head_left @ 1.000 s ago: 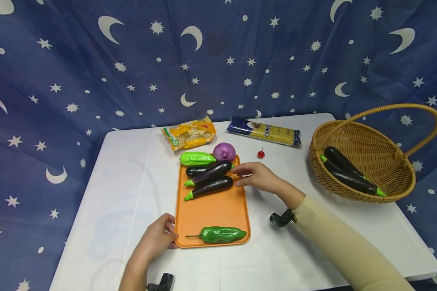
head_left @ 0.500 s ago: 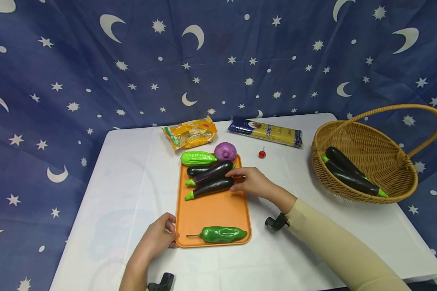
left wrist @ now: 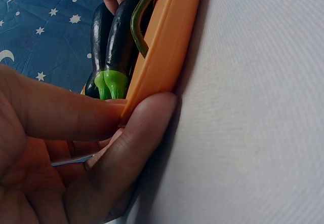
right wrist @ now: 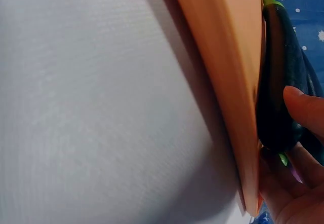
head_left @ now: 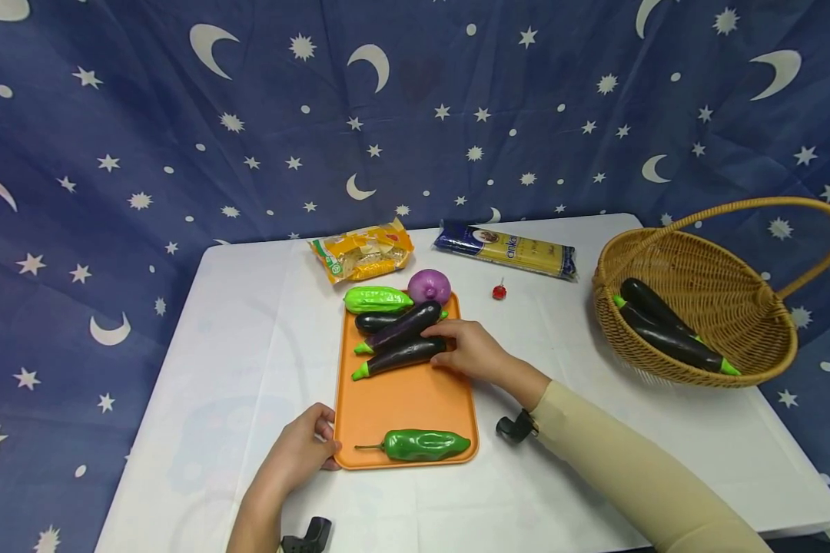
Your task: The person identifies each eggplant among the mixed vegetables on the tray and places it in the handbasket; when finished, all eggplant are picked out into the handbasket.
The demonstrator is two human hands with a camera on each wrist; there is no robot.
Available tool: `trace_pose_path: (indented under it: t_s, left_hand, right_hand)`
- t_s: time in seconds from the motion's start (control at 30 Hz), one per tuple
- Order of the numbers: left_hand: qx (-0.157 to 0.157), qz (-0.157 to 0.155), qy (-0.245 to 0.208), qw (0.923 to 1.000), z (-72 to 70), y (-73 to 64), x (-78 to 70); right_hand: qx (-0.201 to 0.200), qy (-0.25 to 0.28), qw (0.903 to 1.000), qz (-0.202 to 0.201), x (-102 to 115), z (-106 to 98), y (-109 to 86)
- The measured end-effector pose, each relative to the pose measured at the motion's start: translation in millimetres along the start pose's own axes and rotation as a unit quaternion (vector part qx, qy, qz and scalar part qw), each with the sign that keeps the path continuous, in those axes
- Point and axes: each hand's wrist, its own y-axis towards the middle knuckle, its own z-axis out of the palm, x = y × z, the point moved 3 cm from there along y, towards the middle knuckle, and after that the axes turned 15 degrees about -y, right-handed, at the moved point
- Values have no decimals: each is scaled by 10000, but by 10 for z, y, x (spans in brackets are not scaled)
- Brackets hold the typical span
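My left hand (head_left: 299, 444) pinches the near left corner of an orange tray (head_left: 401, 403); in the left wrist view its thumb and finger clasp the tray's edge. My right hand (head_left: 472, 352) reaches over the tray's right side and grips the thick end of the nearest eggplant (head_left: 397, 357). In the right wrist view, the thumb lies on this eggplant (right wrist: 281, 77), with other fingers around its end. Two more eggplants lie just behind, one a dark purple eggplant (head_left: 406, 326). A green pepper (head_left: 425, 445) lies along the tray's near edge.
At the tray's far end are a bumpy light green vegetable (head_left: 376, 299) and a purple onion (head_left: 429, 286). Behind lie a yellow food bag (head_left: 363, 253) and a spaghetti pack (head_left: 505, 250). A small red item (head_left: 499, 292) is nearby. A wicker basket (head_left: 726, 280) holding two eggplants stands right.
My right hand has moved left and slightly toward me, from beside the eggplants onto the nearest one's end, and has taken hold of it. My left hand stays at the tray corner.
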Motion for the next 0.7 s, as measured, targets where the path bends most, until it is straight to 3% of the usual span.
trace_pose_path:
  t_s: [0.33,0.7]
  left_hand:
    - [5,57,1,10000,10,7,-4]
    - [-14,13,9,10000,13,14,-7]
  right_hand:
    - [-138,112,9998,71,0,51,-3]
    - [58,341,9990,286,-23,71,-75]
